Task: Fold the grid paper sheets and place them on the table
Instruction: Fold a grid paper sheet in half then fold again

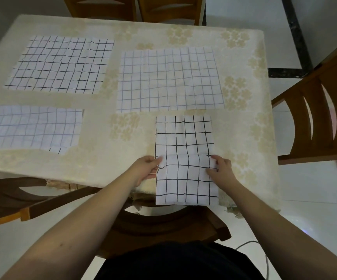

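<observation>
White tiled floor with a dark band surrounds the cream, flower-patterned cloth-covered worktop, and four brown wooden chairs stand around it: one at the left, one at the right, one tucked under the near edge, and one at the far side. Four white grid paper sheets lie on the cloth. One sheet with bold black lines lies flat at the far left; one large sheet with faint lines lies flat at the far centre; one faint-lined sheet rests near the left edge, with a corner of black-lined paper showing under its near side. The fourth, a narrow black-lined sheet, sits at the near edge just in front of the person, its lower part doubled up over itself and hanging past the worktop edge. The left hand pinches the folded flap's left corner between thumb and fingers, grip closed on the paper. The right hand pinches the right corner the same way
</observation>
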Available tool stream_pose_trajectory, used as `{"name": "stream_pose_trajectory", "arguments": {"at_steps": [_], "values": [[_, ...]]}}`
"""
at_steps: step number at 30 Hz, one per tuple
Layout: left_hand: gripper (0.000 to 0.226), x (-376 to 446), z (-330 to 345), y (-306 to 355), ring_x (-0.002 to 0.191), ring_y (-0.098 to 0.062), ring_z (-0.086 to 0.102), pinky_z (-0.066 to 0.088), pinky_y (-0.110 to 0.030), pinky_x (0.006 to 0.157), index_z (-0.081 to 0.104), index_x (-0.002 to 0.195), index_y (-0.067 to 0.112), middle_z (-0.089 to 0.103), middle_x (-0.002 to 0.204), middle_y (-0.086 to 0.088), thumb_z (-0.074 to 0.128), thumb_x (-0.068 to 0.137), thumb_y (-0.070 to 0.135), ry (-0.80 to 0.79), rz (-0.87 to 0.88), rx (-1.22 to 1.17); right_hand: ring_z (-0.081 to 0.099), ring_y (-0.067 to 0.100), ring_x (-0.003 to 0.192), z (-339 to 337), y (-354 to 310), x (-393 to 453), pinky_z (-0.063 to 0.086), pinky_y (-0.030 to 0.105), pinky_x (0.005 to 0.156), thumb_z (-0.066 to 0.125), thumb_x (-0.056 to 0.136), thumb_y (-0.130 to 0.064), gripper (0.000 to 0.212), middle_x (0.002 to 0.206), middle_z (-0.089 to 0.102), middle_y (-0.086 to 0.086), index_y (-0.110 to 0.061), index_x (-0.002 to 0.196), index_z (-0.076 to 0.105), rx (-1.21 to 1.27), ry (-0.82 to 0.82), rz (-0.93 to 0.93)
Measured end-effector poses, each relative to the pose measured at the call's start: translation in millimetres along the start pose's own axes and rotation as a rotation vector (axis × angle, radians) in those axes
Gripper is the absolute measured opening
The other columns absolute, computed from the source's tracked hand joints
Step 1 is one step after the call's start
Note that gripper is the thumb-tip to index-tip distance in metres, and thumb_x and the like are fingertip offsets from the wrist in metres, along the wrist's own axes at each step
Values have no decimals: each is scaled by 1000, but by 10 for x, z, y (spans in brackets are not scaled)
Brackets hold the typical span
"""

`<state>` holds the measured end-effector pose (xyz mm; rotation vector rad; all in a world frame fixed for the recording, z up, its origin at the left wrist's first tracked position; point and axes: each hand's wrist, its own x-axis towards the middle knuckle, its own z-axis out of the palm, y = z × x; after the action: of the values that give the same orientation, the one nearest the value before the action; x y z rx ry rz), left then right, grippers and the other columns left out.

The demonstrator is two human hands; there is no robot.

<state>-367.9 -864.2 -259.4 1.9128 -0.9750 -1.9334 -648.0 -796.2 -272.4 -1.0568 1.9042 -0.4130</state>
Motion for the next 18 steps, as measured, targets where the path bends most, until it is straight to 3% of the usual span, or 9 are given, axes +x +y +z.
{"name": "stream_pose_trajectory", "arguments": {"at_steps": [5,8,13,16,18], "values": [[37,-37,40,-159,94,-18,63,55,-26,80,61,105,12,62,96,-6,83,76,17,-12,50,54,48,27,113,19,-1,-3,47,43,101,64,88,-20,62,136,29,9,-24,144,39,-16,15,-10],[41,-48,66,-182,88,-17,61,55,-26,78,57,113,8,59,90,-5,79,78,3,53,59,-9,44,27,119,29,7,2,45,43,104,64,87,-19,62,137,29,9,-25,144,39,-25,22,-11],[15,-63,-3,-270,73,-12,56,51,-21,66,63,101,14,59,85,-3,68,89,6,112,31,-22,44,25,116,48,9,3,46,40,103,64,87,-17,62,137,30,10,-24,144,40,-27,33,-19],[21,-86,-39,-343,71,-12,53,52,-23,71,62,113,10,58,83,-3,63,92,5,129,-4,-82,47,28,115,62,6,-9,45,35,100,64,87,-16,59,136,31,12,-21,143,42,-43,50,-37],[25,-109,-78,-383,81,-15,59,53,-26,79,60,119,7,62,94,-7,59,94,4,120,-39,-137,49,30,115,66,6,-19,45,39,102,64,87,-16,58,137,31,13,-19,142,43,-48,57,-40]]}}
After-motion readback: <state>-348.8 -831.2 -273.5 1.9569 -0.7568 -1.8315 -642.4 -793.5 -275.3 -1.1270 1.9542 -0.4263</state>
